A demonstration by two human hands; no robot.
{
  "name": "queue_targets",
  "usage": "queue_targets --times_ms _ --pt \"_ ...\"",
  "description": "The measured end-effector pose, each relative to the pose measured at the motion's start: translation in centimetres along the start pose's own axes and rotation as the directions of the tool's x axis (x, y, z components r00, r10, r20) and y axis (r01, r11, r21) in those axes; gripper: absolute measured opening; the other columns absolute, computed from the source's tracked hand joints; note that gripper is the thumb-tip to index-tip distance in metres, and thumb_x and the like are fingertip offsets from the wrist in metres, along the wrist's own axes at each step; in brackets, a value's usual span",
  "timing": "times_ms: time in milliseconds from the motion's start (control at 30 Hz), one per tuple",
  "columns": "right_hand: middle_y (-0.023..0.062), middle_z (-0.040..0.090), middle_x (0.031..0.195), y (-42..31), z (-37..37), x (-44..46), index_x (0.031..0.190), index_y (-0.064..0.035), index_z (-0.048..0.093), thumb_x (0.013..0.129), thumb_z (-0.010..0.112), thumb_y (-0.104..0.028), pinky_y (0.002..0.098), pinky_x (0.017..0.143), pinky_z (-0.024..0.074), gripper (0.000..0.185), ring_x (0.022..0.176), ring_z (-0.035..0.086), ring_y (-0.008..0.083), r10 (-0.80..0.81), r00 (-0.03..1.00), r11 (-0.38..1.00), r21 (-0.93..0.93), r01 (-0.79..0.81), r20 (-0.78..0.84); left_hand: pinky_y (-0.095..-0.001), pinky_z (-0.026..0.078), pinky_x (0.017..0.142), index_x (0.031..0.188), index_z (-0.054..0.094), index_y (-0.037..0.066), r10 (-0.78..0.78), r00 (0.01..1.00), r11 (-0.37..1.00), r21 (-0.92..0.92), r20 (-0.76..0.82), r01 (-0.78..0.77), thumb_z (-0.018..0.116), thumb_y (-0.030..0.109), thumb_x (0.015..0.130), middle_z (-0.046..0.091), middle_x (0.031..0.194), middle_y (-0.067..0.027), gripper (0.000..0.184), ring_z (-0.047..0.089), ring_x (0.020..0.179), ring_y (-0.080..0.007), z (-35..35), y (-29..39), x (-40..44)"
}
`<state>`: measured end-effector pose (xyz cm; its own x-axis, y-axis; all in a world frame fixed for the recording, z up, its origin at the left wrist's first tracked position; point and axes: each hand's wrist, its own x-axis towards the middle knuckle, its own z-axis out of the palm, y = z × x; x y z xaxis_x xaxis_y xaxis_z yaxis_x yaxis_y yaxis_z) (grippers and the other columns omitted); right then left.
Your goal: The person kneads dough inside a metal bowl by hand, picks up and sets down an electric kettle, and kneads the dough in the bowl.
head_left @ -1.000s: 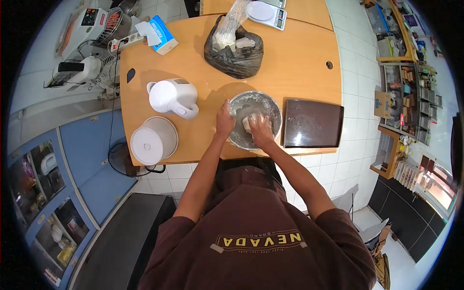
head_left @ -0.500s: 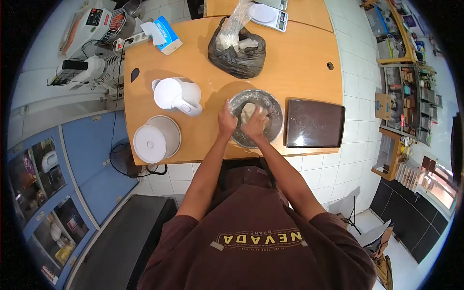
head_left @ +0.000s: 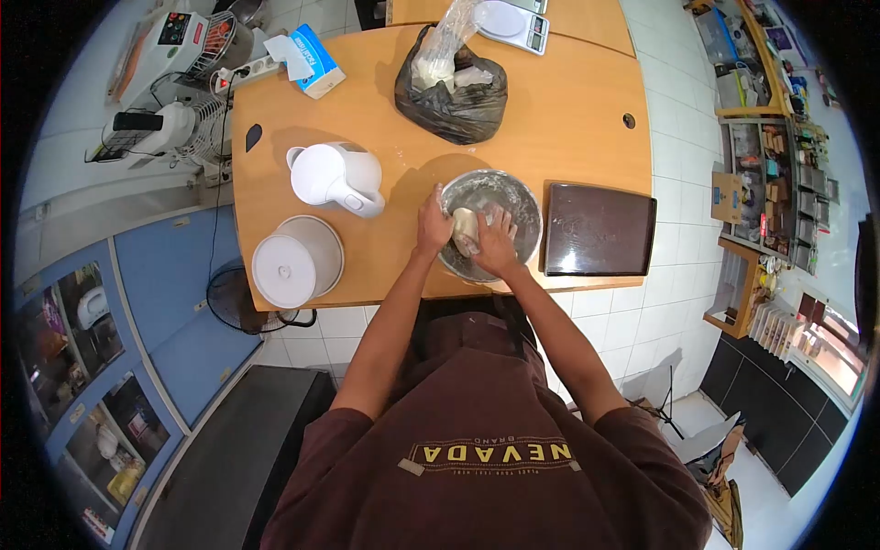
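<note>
A metal mixing bowl (head_left: 530,203), its inside smeared with flour, stands near the table's front edge. My left hand (head_left: 434,223) is closed on the bowl's left rim. Inside the bowl, a pale lump of dough (head_left: 466,229) rests towards the left wall. My right hand (head_left: 496,246) reaches into the bowl just right of the dough and touches it along the thumb side. Its fingers are stretched out and apart, with whitish residue on them.
A dark baking tray (head_left: 599,229) lies right of the bowl. To the left are a white electric kettle (head_left: 332,176) and a lidded white container (head_left: 295,263). Behind stand a black plastic bag (head_left: 458,115), a digital scale (head_left: 511,26) and a tissue box (head_left: 316,64).
The dough has shifted left and down within the bowl. My right hand has moved off its top to its right side, fingers now spread. My left hand stays at the rim.
</note>
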<state>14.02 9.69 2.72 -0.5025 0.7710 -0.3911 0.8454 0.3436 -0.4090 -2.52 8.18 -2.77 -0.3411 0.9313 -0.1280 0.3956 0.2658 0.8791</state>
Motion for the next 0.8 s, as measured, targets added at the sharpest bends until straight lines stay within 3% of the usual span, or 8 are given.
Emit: queue_targets --times_ms 67,100,300,433,500,533,633,800 --pt "0.0293 0.032 0.151 2.2 5.4 0.9 0.149 -0.0097 0.036 0.091 0.062 -0.037 0.0677 0.108 0.0304 0.069 0.136 0.031 0.0542 -0.117 0.977 0.992 -0.059 0.108 -0.179 -0.0453 0.048 0.099 0.138 0.045 -0.011 -0.006 1.000 1.000 -0.002 -0.025 0.006 0.062 -0.006 0.076 0.060 0.123 -0.0334 0.064 0.060 0.115 -0.0466 0.2 0.0 -0.2" --pt "0.0288 0.028 0.154 1.7 5.2 1.0 0.151 -0.0077 0.032 0.091 0.063 -0.036 0.0659 0.109 0.0311 0.074 0.137 0.031 0.0535 -0.138 0.989 0.990 -0.048 0.136 -0.045 -0.0452 0.048 0.100 0.138 0.046 -0.011 -0.020 0.999 1.000 0.008 -0.043 0.020 0.061 -0.006 0.076 0.060 0.124 -0.0336 0.063 0.059 0.115 -0.0467 0.4 0.1 -0.5" --pt "0.0281 0.035 0.150 0.0 4.8 2.8 0.151 -0.0107 0.030 0.085 0.072 -0.026 0.0622 0.107 0.0373 0.079 0.133 0.040 0.0514 0.151 0.988 0.988 0.039 -0.152 0.026 -0.0426 0.046 0.103 0.137 0.047 -0.012 -0.055 0.998 0.998 -0.002 -0.043 0.055 0.062 -0.005 0.078 0.059 0.128 -0.0332 0.061 0.059 0.120 -0.0435 0.5 -0.5 -0.8" --pt "0.0266 0.042 0.145 -0.7 5.1 4.9 0.146 -0.0090 0.034 0.080 0.077 -0.022 0.0597 0.103 0.0415 0.081 0.125 0.047 0.0512 0.389 0.911 0.911 0.201 -0.359 -0.135 -0.0419 0.044 0.105 0.137 0.048 -0.011 0.000 0.997 0.999 0.034 -0.077 0.003 0.055 -0.009 0.076 0.058 0.129 -0.0324 0.062 0.057 0.124 -0.0420 0.7 -0.5 -0.8" --pt "0.0300 0.049 0.134 -0.7 5.5 5.5 0.139 -0.0059 0.042 0.084 0.070 -0.020 0.0572 0.100 0.0422 0.063 0.119 0.052 0.0499 0.462 0.849 0.873 0.299 -0.384 -0.256 -0.0433 0.045 0.106 0.136 0.048 -0.011 -0.031 0.998 0.999 0.020 -0.055 0.033 0.055 -0.011 0.074 0.058 0.129 -0.0326 0.063 0.057 0.122 -0.0439 0.7 -0.5 -0.7" --pt "0.0318 0.053 0.129 -0.1 6.3 5.8 0.135 -0.0043 0.047 0.087 0.067 -0.019 0.0559 0.098 0.0426 0.055 0.115 0.054 0.0492 0.493 0.811 0.855 0.345 -0.387 -0.314 -0.0440 0.045 0.106 0.136 0.049 -0.011 -0.047 0.998 0.999 0.010 -0.048 0.047 0.055 -0.011 0.073 0.058 0.129 -0.0327 0.063 0.057 0.121 -0.0449 0.7 -0.2 -0.5" --pt "0.0270 0.054 0.128 2.4 8.7 6.4 0.131 -0.0034 0.051 0.076 0.078 -0.018 0.0525 0.100 0.0448 0.063 0.118 0.053 0.0473 0.509 0.785 0.744 0.638 -0.196 -0.353 -0.0440 0.045 0.105 0.138 0.048 -0.010 -0.068 0.997 0.996 0.048 -0.046 0.070 0.056 -0.012 0.073 0.059 0.129 -0.0313 0.065 0.057 0.120 -0.0447 0.4 0.7 -0.3" --pt "0.0278 0.055 0.125 1.6 3.6 1.4 0.129 -0.0066 0.054 0.073 0.078 -0.018 0.0535 0.101 0.0431 0.062 0.118 0.053 0.0477 0.278 0.911 0.837 0.543 -0.073 -0.306 -0.0439 0.047 0.103 0.140 0.046 -0.009 -0.156 0.988 0.988 0.014 -0.014 0.157 0.057 -0.010 0.074 0.059 0.128 -0.0302 0.067 0.059 0.118 -0.0438 1.0 -0.2 -0.9"
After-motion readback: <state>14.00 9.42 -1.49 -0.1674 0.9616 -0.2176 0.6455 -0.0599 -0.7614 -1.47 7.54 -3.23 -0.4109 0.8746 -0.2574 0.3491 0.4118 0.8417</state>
